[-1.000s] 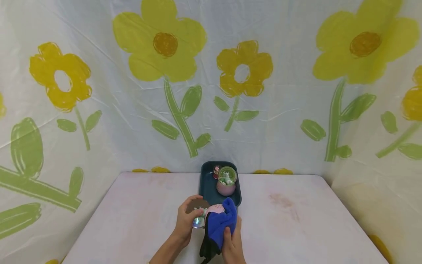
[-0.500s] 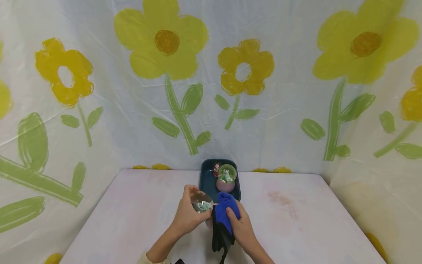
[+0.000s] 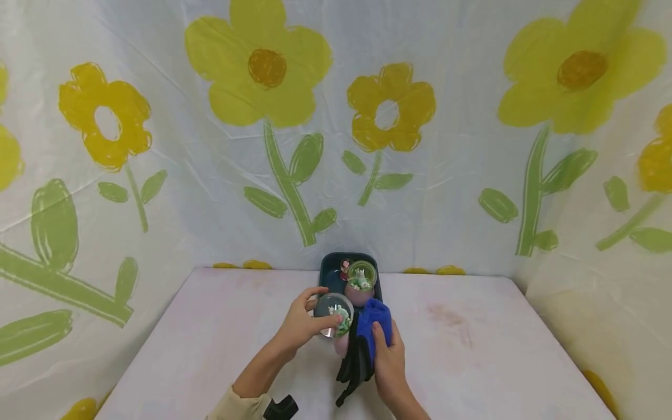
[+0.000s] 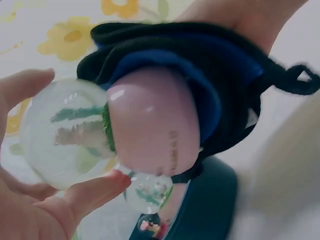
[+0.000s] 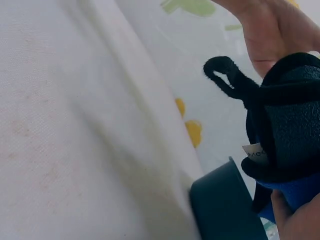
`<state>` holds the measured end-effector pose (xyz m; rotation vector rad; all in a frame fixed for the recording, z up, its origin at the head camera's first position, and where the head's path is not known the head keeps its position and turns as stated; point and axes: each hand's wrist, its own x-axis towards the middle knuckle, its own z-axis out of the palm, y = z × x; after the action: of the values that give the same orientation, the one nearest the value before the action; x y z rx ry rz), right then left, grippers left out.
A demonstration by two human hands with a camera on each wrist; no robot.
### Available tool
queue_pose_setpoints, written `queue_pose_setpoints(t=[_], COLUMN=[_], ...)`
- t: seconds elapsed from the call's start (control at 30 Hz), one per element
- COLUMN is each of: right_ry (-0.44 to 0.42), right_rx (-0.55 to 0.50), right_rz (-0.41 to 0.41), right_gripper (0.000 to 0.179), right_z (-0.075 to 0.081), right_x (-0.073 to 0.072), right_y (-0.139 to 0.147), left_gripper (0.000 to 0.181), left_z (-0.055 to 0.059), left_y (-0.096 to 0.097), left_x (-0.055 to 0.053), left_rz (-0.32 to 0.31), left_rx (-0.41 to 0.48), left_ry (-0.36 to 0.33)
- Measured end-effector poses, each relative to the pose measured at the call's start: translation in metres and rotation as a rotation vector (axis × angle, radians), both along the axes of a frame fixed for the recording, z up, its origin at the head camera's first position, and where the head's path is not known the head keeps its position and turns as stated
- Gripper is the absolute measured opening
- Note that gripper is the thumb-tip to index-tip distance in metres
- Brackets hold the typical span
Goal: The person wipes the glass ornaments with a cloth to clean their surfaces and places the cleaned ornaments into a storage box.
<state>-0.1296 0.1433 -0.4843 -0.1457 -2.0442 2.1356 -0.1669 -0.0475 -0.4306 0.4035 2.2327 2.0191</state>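
In the head view, my left hand (image 3: 298, 325) holds a snow globe (image 3: 333, 312) by its clear ball, thumb and fingers round the glass. Green and pale figures show inside it. The globe lies tilted on its side; its pink base (image 4: 155, 120) faces a blue cloth (image 3: 377, 318) in the left wrist view. Black edging and a hanging loop (image 5: 223, 67) mark this cloth, and its folds lie around the end of the base. My right hand (image 3: 389, 357) grips the cloth, thumb pressed on the blue side. Folds hide most of its fingers in the left wrist view.
Behind the hands a dark teal tray (image 3: 329, 263) stands at the table's back edge. Inside are another globe with a pink base (image 3: 360, 295) and a small red-based globe (image 3: 345, 268). A flower-printed sheet (image 3: 446, 175) hangs around the white table (image 3: 472, 344).
The left hand has turned the globe, so its clear ball faces up more to the head camera. Both hands have shifted slightly right, and the cloth's black folds now hang below the right hand.
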Motion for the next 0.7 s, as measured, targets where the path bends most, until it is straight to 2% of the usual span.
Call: queue_pose_setpoints(t=[0.1, 0.2, 0.3, 0.37, 0.57, 0.7], right_ry=[0.014, 0.015, 0.031, 0.043, 0.079, 0.084], right_rx=[0.022, 0.061, 0.074, 0.092, 0.139, 0.156], right_rz=[-0.024, -0.031, -0.027, -0.016, 0.017, 0.007], right_gripper=[0.055, 0.051, 0.052, 0.053, 0.048, 0.051], right_z=[-0.005, -0.008, -0.008, -0.006, 0.0, 0.004], right_x=[0.004, 0.008, 0.006, 0.004, -0.001, -0.004], right_y=[-0.005, -0.011, -0.011, -0.008, 0.002, 0.013], left_gripper=[0.068, 0.07, 0.069, 0.066, 0.066, 0.066], left_z=[0.0, -0.001, 0.001, 0.003, 0.004, 0.007], left_y=[-0.007, -0.013, -0.014, -0.013, -0.013, -0.007], left_x=[-0.001, -0.001, -0.005, -0.008, -0.015, -0.025], left_rz=[-0.039, -0.078, -0.086, -0.068, -0.007, 0.019], left_rx=[-0.051, -0.125, -0.18, -0.189, -0.169, -0.192], left_ry=[-0.078, -0.094, -0.028, 0.013, 0.058, 0.118])
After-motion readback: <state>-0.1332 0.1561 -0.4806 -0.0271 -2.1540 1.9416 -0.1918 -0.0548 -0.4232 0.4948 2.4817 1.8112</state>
